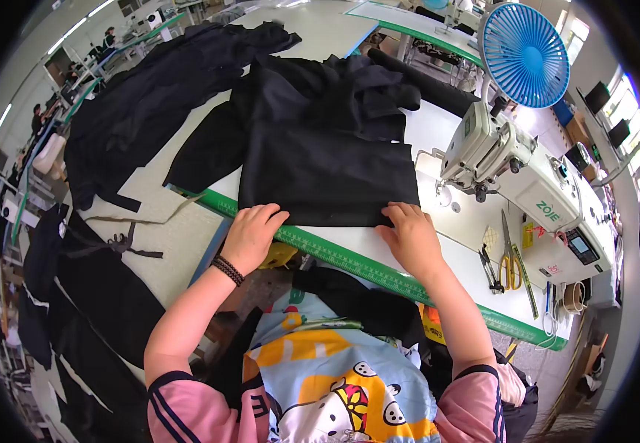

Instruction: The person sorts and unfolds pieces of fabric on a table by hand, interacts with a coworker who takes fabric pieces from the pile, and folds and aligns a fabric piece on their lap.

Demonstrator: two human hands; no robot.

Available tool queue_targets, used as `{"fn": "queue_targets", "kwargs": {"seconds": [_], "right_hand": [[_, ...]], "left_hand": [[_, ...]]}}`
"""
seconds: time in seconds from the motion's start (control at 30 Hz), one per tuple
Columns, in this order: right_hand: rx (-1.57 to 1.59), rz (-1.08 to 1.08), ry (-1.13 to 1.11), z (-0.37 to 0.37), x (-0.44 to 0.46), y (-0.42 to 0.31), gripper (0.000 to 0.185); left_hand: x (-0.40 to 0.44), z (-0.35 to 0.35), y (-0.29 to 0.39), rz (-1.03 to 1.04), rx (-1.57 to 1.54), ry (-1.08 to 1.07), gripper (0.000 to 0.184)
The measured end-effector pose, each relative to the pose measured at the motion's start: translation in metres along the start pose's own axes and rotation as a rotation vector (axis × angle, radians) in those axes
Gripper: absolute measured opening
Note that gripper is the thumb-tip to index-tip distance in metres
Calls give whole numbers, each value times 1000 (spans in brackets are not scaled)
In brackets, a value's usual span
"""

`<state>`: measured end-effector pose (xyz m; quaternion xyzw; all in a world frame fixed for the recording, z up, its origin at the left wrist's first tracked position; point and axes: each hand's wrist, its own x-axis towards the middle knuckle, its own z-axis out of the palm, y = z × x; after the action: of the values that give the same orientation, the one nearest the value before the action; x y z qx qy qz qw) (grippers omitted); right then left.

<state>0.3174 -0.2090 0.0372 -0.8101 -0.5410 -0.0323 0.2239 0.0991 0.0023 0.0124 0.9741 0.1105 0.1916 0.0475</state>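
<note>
A black garment [327, 173] lies spread over the white sewing table, its straight lower edge towards me. At that edge's left corner, my left hand [256, 230] is closed on the cloth. My right hand [410, 232] pinches the right corner, thumb and fingers close together at the hem. Between the two hands the edge runs nearly straight, and the upper part of the garment is bunched in loose folds. Under the hands, a green measuring strip [349, 260] runs along the table's front edge. What lies beneath the cloth is hidden.
To the right stands a white sewing machine [534, 199]. Yellow-handled scissors [510, 269] and black-handled snips [490, 269] lie before it. A blue fan [524, 55] rises behind. More black cloth [150, 103] covers the left table, and black pieces [106, 325] hang at the lower left.
</note>
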Motion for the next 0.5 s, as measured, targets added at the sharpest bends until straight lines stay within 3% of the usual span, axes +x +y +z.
{"fn": "queue_targets", "kwargs": {"seconds": [0.07,0.13,0.27,0.33,0.43,0.5], "right_hand": [[320,-157,36,-15,8,-15,29],[679,-343,-96,-53,5,-57,36],[1423,-895,-686,-95,-17,-112,44],[1492,-1105,-766,-110,-20,-126,43],[1535,-1150,-722,-120,-20,-130,41],[1533,-1154,-680,-125,-18,-128,39]], "left_hand": [[1,4,0,16,5,24,34],[4,5,0,25,2,45,33],[9,3,-3,11,-43,19,29],[14,-5,-9,9,-144,-91,26],[41,-43,-29,-82,-364,-412,31],[62,-59,-52,-71,-499,-305,35]]}}
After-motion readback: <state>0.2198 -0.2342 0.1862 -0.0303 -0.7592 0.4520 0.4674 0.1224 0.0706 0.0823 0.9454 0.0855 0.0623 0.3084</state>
